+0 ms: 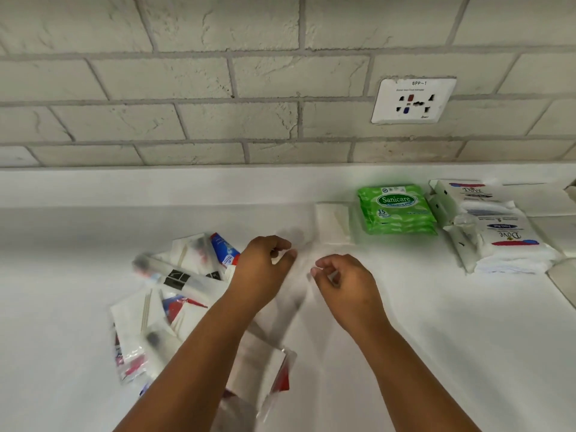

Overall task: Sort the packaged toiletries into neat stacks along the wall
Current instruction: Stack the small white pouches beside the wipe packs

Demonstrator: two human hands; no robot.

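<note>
White brick wall [193, 120] rises behind a white counter [405, 322], with a wall socket [413, 100] set into the bricks at the right. At the left of the counter lies a loose pile of clear sachets [174, 294] holding small toiletries: toothpaste tubes, wooden sticks and dark-capped items, all jumbled and overlapping. The left hand [260, 269] hovers just right of this pile, its fingers curled with thumb and fingertips close together. Just beside it, the right hand [346, 282] is likewise curled, pinching what looks like a thin, clear or white packet; motion blur hides exactly what stretches between the two hands. Beyond the hands, near the wall, a flat white packet [333, 222] lies just beside a stack of green Sanicare wipes [397, 210]. Farther right, apart from the hands, sits a stack of white Dove packs [495, 226].
</note>
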